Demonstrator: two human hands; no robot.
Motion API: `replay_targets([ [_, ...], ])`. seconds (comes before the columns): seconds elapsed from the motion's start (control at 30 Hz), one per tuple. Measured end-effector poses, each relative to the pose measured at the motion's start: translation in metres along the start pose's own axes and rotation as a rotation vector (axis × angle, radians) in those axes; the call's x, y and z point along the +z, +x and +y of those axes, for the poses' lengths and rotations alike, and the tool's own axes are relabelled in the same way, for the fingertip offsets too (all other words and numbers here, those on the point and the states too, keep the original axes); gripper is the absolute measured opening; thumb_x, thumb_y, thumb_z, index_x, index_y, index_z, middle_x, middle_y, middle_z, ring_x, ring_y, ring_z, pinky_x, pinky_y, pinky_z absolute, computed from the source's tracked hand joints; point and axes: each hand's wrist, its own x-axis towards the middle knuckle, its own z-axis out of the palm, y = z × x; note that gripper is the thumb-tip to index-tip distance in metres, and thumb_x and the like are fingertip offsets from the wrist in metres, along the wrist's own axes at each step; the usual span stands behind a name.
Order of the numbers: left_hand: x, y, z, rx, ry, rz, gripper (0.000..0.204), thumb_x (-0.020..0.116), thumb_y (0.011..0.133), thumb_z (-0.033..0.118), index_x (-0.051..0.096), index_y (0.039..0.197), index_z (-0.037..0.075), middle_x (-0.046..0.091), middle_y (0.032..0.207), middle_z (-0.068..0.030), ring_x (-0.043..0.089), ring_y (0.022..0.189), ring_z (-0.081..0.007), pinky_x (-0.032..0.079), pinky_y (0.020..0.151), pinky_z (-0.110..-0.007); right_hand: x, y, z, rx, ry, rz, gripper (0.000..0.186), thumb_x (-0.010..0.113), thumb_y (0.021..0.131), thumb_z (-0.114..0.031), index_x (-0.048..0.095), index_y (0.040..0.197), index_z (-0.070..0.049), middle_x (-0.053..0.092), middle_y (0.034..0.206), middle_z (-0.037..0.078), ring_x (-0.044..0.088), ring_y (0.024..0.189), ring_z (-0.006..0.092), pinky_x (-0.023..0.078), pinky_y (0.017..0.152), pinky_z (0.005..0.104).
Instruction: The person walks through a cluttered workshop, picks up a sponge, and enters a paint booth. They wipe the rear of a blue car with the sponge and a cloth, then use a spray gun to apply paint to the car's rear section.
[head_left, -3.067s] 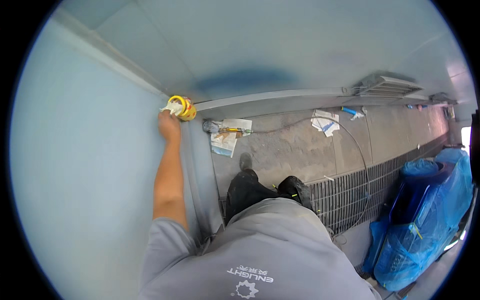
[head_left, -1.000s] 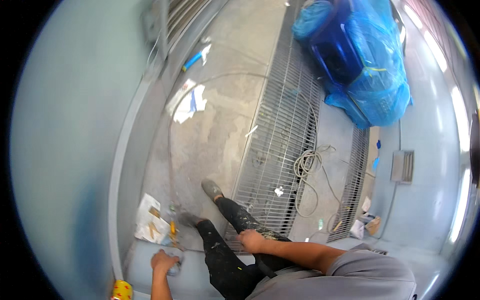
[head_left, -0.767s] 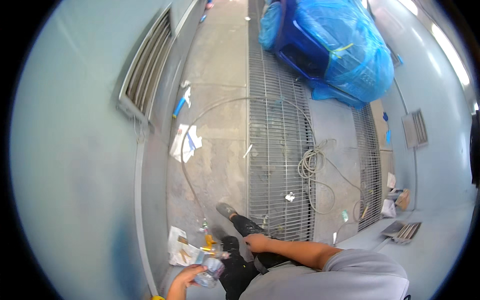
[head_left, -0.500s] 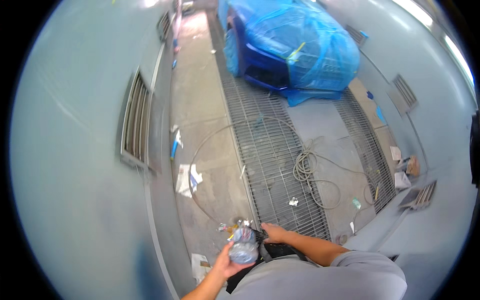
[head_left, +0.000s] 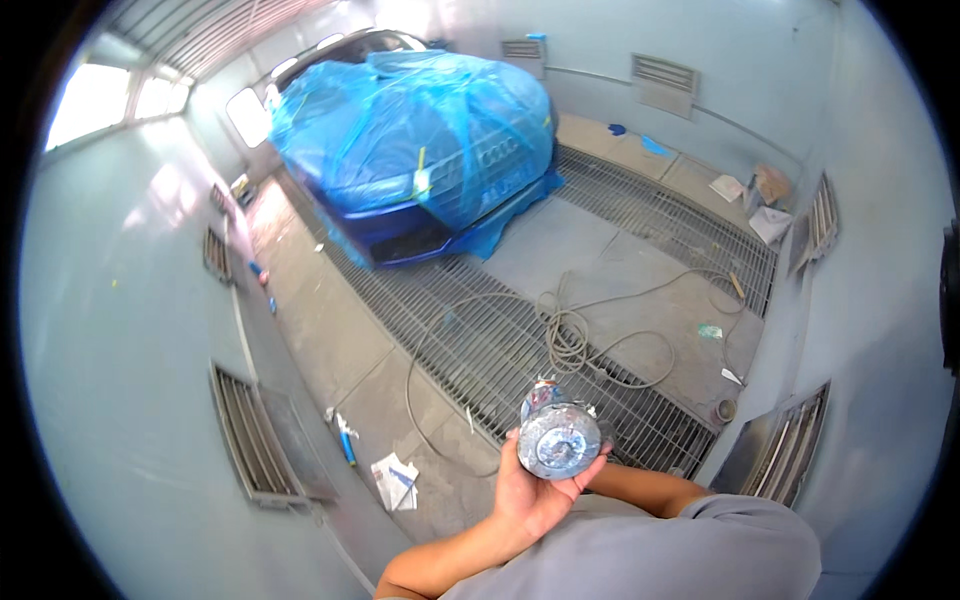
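Grey round-ended tool (head_left: 560, 440), earlier on floor (head_left: 330, 330), now in left hand (head_left: 535, 495).

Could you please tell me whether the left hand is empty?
No, the left hand holds a round, grey, cup-shaped container, with digits at either side of it.
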Motion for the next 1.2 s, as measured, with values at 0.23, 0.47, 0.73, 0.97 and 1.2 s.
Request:
replay_targets([
  [0.23, 0.071, 0.164, -0.042, -0.31, 0.127, -0.167, 0.065, 0.038, 0.099, 0.054, 0.035, 0.143, 0.007, 0.051, 0.135, -0.0193, 0.052, 0.121, -0.0447, 0.047, 0.101, -0.049, -0.186, 0.033, 0.052, -0.084, -0.057, 0.434, 0.052, 0.058, 0.084, -0.009, 0.043, 0.133, -0.001, 0.047, 0.134, 0.015, 0.051, 0.122, 0.0313, 0.04, 0.105, 0.0464],
  [0.47, 0.02, 0.346, -0.033, -0.081, 1.519, -0.184, 0.058, 0.069, 0.089, 0.034, 0.046, 0.13, 0.001, 0.059, 0.122, -0.0163, 0.061, 0.108, -0.0274, 0.049, 0.091, -0.04, -0.361, 0.119, 0.084, -0.199, -0.24, 0.651, 0.047, 0.051, 0.088, -0.001, 0.043, 0.133, 0.0, 0.046, 0.134, 0.014, 0.049, 0.124, 0.0279, 0.038, 0.109, 0.0458],
  [0.73, -0.062, 0.543, 0.011, -0.059, 1.97, 0.091, 0.069, 0.085, 0.068, 0.027, 0.052, 0.125, 0.005, 0.058, 0.123, -0.0197, 0.054, 0.115, -0.0388, 0.045, 0.097, -0.042, -0.544, 0.245, 0.133, -0.139, 0.462, 0.649, 0.052, 0.045, 0.087, 0.002, 0.042, 0.139, 0.0, 0.041, 0.132, 0.009, 0.048, 0.098, 0.0089, 0.047, 0.081, 0.0241],
  [0.97, -0.038, 0.721, 0.054, 0.606, 1.77, 0.173, 0.056, 0.084, 0.071, 0.022, 0.057, 0.117, 0.003, 0.059, 0.111, -0.0185, 0.059, 0.102, -0.0307, 0.047, 0.089, -0.038, -0.688, 0.404, 0.153, -0.352, 0.805, 0.631, 0.055, 0.041, 0.077, 0.011, 0.045, 0.128, -0.01, 0.048, 0.129, 0.001, 0.042, 0.127, 0.017, 0.037, 0.105, 0.0678],
  [1.2, -0.128, 0.797, 0.137, -0.161, 2.056, 0.432, 0.036, 0.069, 0.083, 0.041, 0.072, 0.086, 0.005, 0.068, 0.075, -0.016, 0.068, 0.076, -0.0329, 0.051, 0.068, -0.044, -0.811, 0.547, 0.262, -0.15, 0.901, 0.74, 0.061, 0.043, 0.074, 0.014, 0.044, 0.131, -0.007, 0.05, 0.124, 0.005, 0.044, 0.126, 0.0208, 0.037, 0.104, 0.0699],
])
